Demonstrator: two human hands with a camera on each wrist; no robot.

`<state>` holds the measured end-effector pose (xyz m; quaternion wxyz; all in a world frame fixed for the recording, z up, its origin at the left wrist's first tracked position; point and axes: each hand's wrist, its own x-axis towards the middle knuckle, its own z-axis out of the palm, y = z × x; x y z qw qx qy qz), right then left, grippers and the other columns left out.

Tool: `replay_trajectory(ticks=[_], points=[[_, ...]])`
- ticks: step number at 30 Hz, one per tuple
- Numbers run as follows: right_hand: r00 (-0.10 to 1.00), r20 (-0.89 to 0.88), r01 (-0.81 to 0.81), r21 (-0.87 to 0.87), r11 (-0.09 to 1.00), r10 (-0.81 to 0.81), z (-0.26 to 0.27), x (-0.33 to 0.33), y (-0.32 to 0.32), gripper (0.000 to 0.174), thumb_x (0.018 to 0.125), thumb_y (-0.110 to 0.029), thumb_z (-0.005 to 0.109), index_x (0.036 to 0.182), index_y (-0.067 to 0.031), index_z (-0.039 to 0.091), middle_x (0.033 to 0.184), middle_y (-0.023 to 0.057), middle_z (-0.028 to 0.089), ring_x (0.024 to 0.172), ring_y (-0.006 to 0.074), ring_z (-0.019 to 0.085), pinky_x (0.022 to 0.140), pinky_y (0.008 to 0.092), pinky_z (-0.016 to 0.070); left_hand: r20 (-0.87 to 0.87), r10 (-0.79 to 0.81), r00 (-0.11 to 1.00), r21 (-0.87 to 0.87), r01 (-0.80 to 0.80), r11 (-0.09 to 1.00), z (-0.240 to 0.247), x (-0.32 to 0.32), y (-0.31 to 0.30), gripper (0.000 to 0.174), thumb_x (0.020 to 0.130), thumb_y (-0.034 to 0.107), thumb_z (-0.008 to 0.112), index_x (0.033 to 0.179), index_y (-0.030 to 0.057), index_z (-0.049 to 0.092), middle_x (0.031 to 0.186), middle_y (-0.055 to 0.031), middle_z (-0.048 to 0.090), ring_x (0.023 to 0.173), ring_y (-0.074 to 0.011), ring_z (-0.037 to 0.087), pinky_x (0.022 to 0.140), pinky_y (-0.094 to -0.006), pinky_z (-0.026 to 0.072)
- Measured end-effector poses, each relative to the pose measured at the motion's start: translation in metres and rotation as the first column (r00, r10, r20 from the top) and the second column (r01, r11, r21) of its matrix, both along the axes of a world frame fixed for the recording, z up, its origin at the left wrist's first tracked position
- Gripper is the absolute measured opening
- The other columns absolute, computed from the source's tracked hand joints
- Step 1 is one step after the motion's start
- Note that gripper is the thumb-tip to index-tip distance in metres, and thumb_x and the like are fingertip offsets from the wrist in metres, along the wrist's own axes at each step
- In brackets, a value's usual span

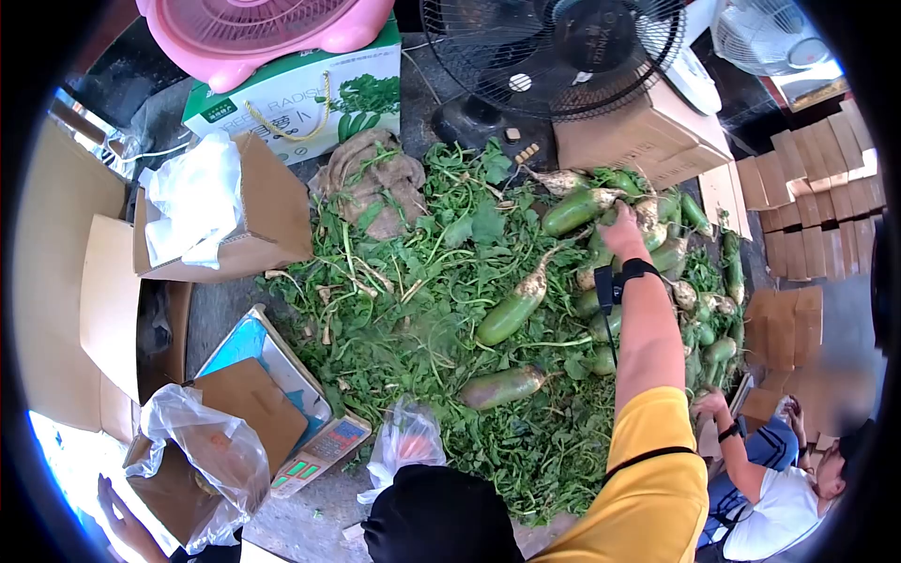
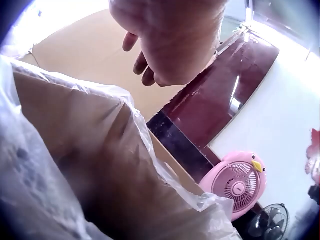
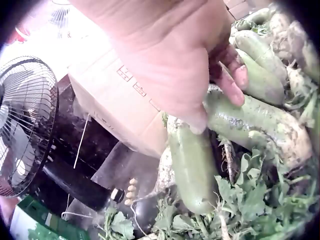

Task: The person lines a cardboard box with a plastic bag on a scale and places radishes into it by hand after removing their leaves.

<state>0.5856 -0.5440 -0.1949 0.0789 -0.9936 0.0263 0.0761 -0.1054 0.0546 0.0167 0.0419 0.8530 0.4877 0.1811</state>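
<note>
My right hand point(image 1: 621, 233) reaches into a pile of green radishes at the far right of the heap. In the right wrist view its thumb rests by the end of one green radish point(image 3: 192, 170). The loosely bent fingers lie over another, soil-marked radish point(image 3: 255, 122). Two more radishes lie apart on the leaves, one with a long root point(image 1: 514, 314) and one nearer me point(image 1: 502, 387). At the lower left, my left hand point(image 1: 127, 525) is beside a cardboard box lined with clear plastic point(image 1: 155, 479). In the left wrist view that hand hangs above the box with relaxed fingers, holding nothing.
Cut leaves point(image 1: 404, 347) cover the table's middle. A scale point(image 1: 324, 455) stands at left, below a box with white plastic point(image 1: 272, 211). A black fan point(image 1: 554, 47), pink fan point(image 1: 253, 28) and carton point(image 1: 648, 141) line the back. Another person point(image 1: 779, 507) sits at right.
</note>
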Motion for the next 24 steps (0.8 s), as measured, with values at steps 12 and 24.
replay_trajectory(ticks=[12,24], points=[[0.913,0.086,-0.341,-0.372,0.863,0.398,0.039,-0.097,0.044,0.033,0.076,-0.012,0.060,0.108,-0.0114,0.054,0.110,0.0099,0.054,0.096,0.0271,0.055,0.078,0.0388,0.0500,0.053,-0.070,0.996,-0.032,0.072,0.997,-0.005,-0.005,0.014,0.034,0.094,0.015,0.039,0.125,0.0050,0.047,0.122,-0.0117,0.052,0.113,-0.0210,0.049,0.095,-0.0315,0.0367],[0.985,-0.099,0.171,0.634,0.754,-0.140,-0.015,-0.265,-0.018,0.017,0.082,-0.009,0.057,0.097,-0.0003,0.058,0.086,0.0057,0.061,0.065,0.0154,0.059,0.061,0.0269,0.0489,0.065,-0.010,0.998,-0.045,0.013,0.999,0.004,0.012,-0.014,0.034,0.094,0.020,0.041,0.124,0.0058,0.049,0.122,-0.0099,0.053,0.112,-0.0207,0.050,0.095,-0.0312,0.0371]])
